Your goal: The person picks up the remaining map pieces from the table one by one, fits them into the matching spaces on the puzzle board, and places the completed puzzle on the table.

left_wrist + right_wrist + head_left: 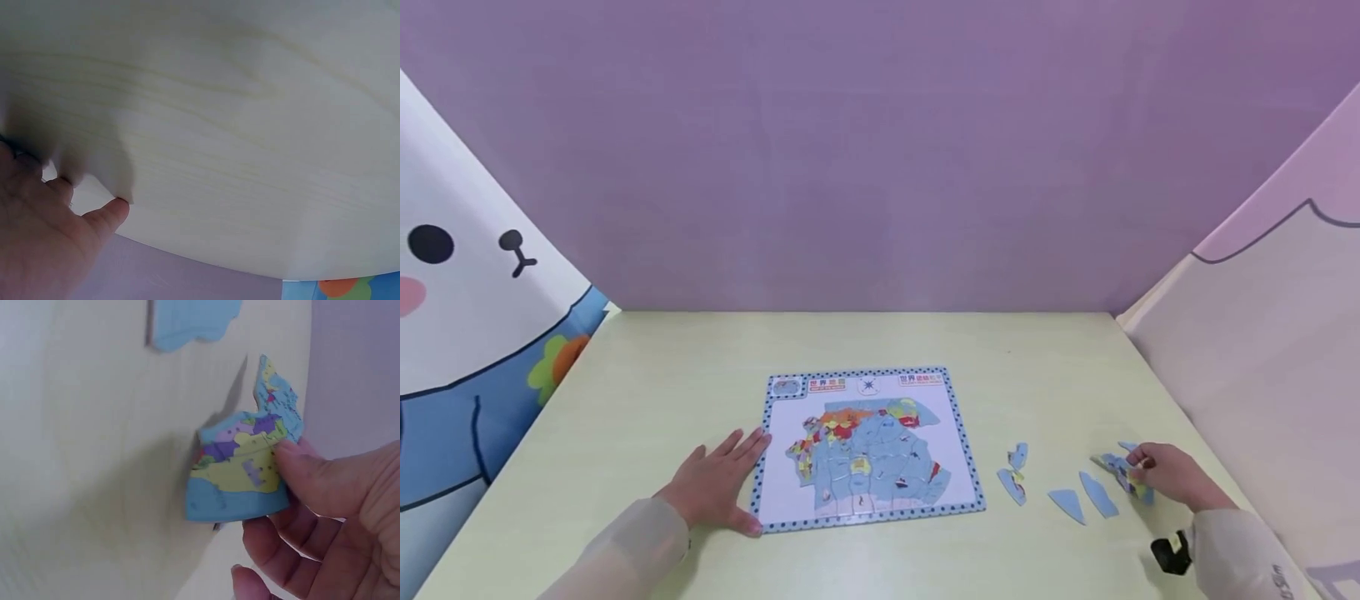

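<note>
A world-map puzzle board [782, 500] with a dotted blue border lies in the middle of the table, partly filled with joined pieces. My left hand [718, 483] rests at the board's left edge, fingers spread and thumb by the lower corner. In the left wrist view that hand [44, 231] shows only partly, at the lower left. Right of the board, my right hand [1172, 475] pinches a puzzle piece [234, 475] between thumb and fingers. Its print shows yellow, purple and green land above blue sea, with a narrow tip sticking up.
Between board and right hand lie several loose pieces, including a blue triangular one [1067, 505] and a long blue one [1099, 495]. Another blue piece [194, 322] appears at the top of the right wrist view. A purple wall [880, 167] stands behind the table [662, 375], with printed panels at both sides.
</note>
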The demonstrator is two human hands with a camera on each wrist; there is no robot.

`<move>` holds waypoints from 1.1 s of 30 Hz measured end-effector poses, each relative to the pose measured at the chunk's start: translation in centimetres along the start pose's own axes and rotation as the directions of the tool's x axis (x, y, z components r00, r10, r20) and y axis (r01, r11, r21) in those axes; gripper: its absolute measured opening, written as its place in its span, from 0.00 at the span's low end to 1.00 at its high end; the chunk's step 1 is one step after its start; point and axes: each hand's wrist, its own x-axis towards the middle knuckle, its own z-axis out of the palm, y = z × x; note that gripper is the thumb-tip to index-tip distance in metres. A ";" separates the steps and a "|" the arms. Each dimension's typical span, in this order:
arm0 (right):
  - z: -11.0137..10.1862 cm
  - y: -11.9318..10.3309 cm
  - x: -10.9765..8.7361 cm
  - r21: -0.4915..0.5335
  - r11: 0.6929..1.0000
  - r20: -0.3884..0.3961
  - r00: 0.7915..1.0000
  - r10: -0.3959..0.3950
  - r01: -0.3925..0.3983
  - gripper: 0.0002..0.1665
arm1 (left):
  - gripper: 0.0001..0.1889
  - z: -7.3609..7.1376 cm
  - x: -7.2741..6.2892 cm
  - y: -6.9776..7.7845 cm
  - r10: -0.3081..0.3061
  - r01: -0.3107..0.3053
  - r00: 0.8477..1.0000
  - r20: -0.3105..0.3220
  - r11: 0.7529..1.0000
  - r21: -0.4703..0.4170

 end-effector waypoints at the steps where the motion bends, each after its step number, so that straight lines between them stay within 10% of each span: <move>1: 0.0 -0.2 0.0 0.018 1.000 -0.004 1.000 0.000 0.000 0.04 | 0.64 0.0 0.0 0.0 0.001 -0.001 1.000 -0.001 1.000 -0.007; 21: 1.8 -6.3 2.1 0.201 0.978 0.003 0.998 -0.065 0.064 0.09 | 0.64 -0.2 -0.2 0.1 -0.002 0.002 1.000 0.003 1.000 -0.010; 33: 4.4 -9.5 3.5 0.309 0.941 0.010 0.989 -0.150 0.140 0.10 | 0.62 -0.6 -0.4 0.3 0.059 -0.048 0.996 -0.063 0.984 0.173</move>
